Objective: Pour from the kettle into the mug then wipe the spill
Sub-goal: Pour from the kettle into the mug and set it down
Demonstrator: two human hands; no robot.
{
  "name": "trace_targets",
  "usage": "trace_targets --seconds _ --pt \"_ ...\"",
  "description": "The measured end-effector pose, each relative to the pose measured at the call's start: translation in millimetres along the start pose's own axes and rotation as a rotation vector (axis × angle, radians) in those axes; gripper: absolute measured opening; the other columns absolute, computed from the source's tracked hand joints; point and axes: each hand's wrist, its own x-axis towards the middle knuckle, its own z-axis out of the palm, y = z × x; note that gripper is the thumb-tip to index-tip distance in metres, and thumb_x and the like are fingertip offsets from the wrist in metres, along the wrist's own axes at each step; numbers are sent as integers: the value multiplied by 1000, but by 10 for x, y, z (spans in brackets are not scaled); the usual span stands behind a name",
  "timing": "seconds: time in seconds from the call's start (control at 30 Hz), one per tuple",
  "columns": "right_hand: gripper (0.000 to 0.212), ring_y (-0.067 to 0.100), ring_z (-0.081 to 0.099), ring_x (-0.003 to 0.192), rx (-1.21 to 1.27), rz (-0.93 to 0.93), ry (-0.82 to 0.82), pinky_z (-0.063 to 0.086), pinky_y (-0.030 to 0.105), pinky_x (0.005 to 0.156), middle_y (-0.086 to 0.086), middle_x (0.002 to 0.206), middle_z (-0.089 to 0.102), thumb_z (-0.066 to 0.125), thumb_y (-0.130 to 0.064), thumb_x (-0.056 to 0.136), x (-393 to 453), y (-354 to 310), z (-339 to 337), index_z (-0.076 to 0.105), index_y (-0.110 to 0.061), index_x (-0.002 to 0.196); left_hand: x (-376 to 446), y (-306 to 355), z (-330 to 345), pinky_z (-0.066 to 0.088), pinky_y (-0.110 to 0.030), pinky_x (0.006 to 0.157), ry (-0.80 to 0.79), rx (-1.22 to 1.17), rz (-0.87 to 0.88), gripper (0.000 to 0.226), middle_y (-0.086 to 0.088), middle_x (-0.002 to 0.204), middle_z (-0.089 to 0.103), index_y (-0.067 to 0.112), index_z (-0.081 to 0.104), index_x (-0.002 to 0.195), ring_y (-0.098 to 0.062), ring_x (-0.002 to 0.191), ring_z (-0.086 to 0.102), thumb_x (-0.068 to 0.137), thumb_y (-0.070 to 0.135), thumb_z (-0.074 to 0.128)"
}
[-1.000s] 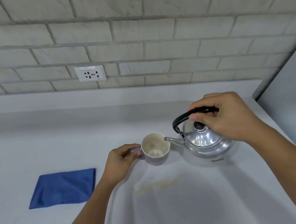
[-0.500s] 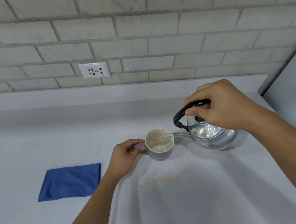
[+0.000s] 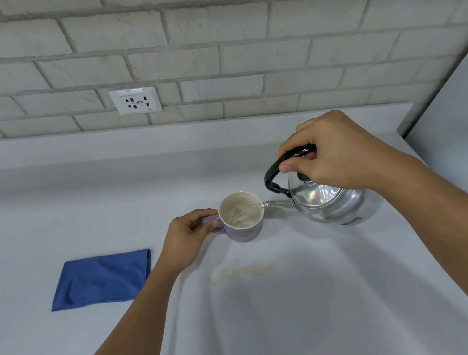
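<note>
A shiny metal kettle (image 3: 334,204) with a black handle is tilted to the left, its spout over the rim of a pale purple mug (image 3: 241,218). A thin stream of water runs from the spout into the mug. My right hand (image 3: 337,156) grips the kettle's handle from above. My left hand (image 3: 190,238) holds the mug's handle, and the mug stands on the white counter (image 3: 56,201). A yellowish spill (image 3: 248,269) lies on the counter just in front of the mug. A folded blue cloth (image 3: 103,279) lies flat to the left.
A brick wall with a white power socket (image 3: 135,100) runs along the back of the counter. A grey panel (image 3: 457,113) rises at the right edge.
The kettle has been lifted off the counter and tilted further toward the mug, and water now flows into it. My left hand has stayed on the mug's handle.
</note>
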Motion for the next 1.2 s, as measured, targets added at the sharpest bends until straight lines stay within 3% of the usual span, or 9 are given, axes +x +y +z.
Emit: trace_targets --seconds 0.2,0.53,0.93,1.2 --pt "7 9 62 75 -36 -30 -17 54 38 72 -9 76 70 77 -33 84 17 -35 -28 80 -30 89 2 -19 3 56 -17 85 3 19 -1 18 8 101 81 15 79 108 -10 96 76 93 9 74" --pt "3 3 58 75 -65 -71 -38 46 26 62 -16 64 62 77 -31 84 67 -115 -72 80 -30 85 -5 -26 -6 57 -21 88 -5 14 5 19 6 104 81 20 80 108 -12 98 76 93 10 74" --pt "5 8 62 70 -87 -39 -69 55 38 66 -11 69 67 75 -36 83 122 -166 -109 79 -33 84 -22 19 8 55 -15 83 2 9 3 20 10 101 81 25 80 104 -8 96 76 93 10 73" --pt "9 9 62 72 -108 -32 -79 55 38 66 -10 72 69 74 -38 83 150 -194 -110 79 -33 87 -31 30 7 55 -15 83 4 14 3 21 11 101 81 27 80 104 -7 95 75 94 10 73"
